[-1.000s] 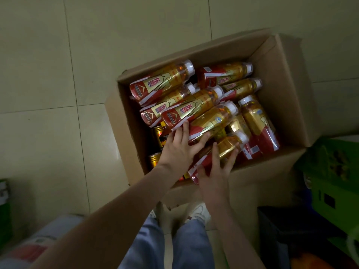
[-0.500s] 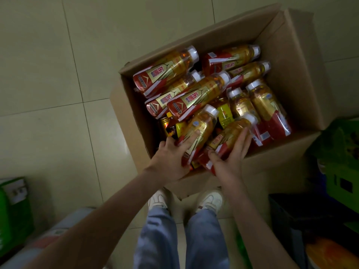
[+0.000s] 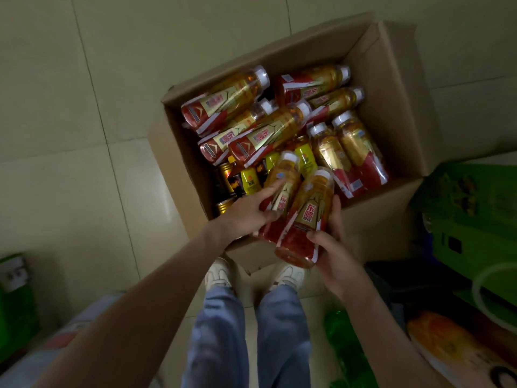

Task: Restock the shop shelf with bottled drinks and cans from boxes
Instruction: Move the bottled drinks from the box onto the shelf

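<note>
Starting from the hands, an amber plastic bottle with a white cap and a red-and-gold label [image 3: 280, 195] is held in the left hand [image 3: 246, 218], with the thumb tucked against its label and the forefinger laid straight along its side. A second bottle of the same kind [image 3: 305, 219] is gripped round its red lower half by the right hand [image 3: 334, 249], the fingers being wrapped behind it. The two are held side by side, caps pointing away from the person, over the near edge of the brown cardboard box [image 3: 397, 88]; they appear to be lifted clear of the load rather than resting on it.

Inside the box, eight or so bottles lying on their sides [image 3: 253, 135] are counted in a loose top layer, and beneath them small yellow-labelled bottles and gold-topped cans [image 3: 246, 182] are partly seen. The box is set on the pale tiled floor [image 3: 70, 113], with a green crate [image 3: 472, 217] just beside it on the right.

No shelf is shown, so nothing can be said of what is stocked already. From the box alone, the task is judged to be at an early stage: one pair is picked up and not yet carried off, and most of the drinks are left to be moved.
</note>
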{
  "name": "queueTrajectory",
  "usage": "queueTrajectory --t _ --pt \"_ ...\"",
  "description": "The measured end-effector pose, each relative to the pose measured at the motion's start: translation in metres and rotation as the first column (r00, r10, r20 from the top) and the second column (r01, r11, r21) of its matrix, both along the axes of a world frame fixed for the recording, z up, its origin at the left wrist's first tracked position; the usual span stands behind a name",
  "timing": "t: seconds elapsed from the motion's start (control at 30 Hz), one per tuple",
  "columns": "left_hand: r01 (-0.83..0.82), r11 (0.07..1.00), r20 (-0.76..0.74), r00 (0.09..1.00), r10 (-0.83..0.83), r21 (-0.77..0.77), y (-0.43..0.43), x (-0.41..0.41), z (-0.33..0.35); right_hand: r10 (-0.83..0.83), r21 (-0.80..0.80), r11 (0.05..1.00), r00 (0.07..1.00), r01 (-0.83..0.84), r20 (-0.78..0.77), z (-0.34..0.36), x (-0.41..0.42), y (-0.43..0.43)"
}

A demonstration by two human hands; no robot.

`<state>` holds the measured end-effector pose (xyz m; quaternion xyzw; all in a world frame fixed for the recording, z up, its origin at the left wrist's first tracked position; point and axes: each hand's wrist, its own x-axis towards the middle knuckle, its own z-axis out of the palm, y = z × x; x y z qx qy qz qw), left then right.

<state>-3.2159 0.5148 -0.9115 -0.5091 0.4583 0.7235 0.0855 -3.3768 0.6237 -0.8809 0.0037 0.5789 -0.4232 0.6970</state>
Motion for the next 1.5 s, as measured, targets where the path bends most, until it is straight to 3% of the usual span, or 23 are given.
queueTrajectory --t 0.13,0.37,0.47,0.63,0.77,0.9,1.07,1.2,1.37,1.5 --pt "-0.118 0.986 -0.095 0.987 0.130 0.121 0.003 0.014 0.069 0.026 -0.074 0.997 0.998 -0.022 0.056 0.068 -0.007 0.000" --pt "-0.138 0.973 -0.259 0.948 0.183 0.183 -0.023 0.025 0.273 0.056 -0.262 0.964 0.998 -0.053 0.003 0.247 -0.022 -0.004" --pt "-0.150 0.980 -0.344 0.920 0.187 0.133 -0.033 0.017 0.354 0.022 -0.347 0.937 0.998 -0.041 -0.059 0.323 -0.023 -0.007" --pt "-0.010 0.994 -0.469 0.882 -0.043 -0.110 -0.037 -0.002 0.468 -0.180 -0.482 0.874 0.965 0.067 -0.192 0.441 -0.012 -0.001" --pt "0.110 0.963 -0.557 0.798 -0.232 -0.244 -0.016 -0.024 0.564 -0.345 -0.552 0.830 0.847 0.075 -0.403 0.531 -0.003 0.027" --pt "0.190 0.917 -0.622 0.685 -0.379 -0.350 0.012 -0.045 0.649 -0.417 -0.607 0.793 0.684 -0.048 -0.598 0.618 -0.002 0.074" --pt "0.175 0.847 -0.668 0.542 -0.509 -0.503 0.067 -0.066 0.736 -0.565 -0.695 0.719 0.577 -0.007 -0.590 0.713 0.006 0.154" --pt "0.116 0.755 -0.682 0.358 -0.638 -0.645 0.128 -0.080 0.802 -0.701 -0.772 0.634 0.459 0.050 -0.546 0.771 0.018 0.221" --pt "0.022 0.658 -0.647 0.162 -0.745 -0.753 0.229 -0.094 0.862 -0.838 -0.850 0.522 0.228 0.074 -0.495 0.826 0.024 0.312" --pt "-0.095 0.726 -0.732 0.103 -0.674 -0.681 0.328 -0.120 0.896 -0.849 -0.849 0.521 0.152 0.090 -0.506 0.867 0.014 0.396"
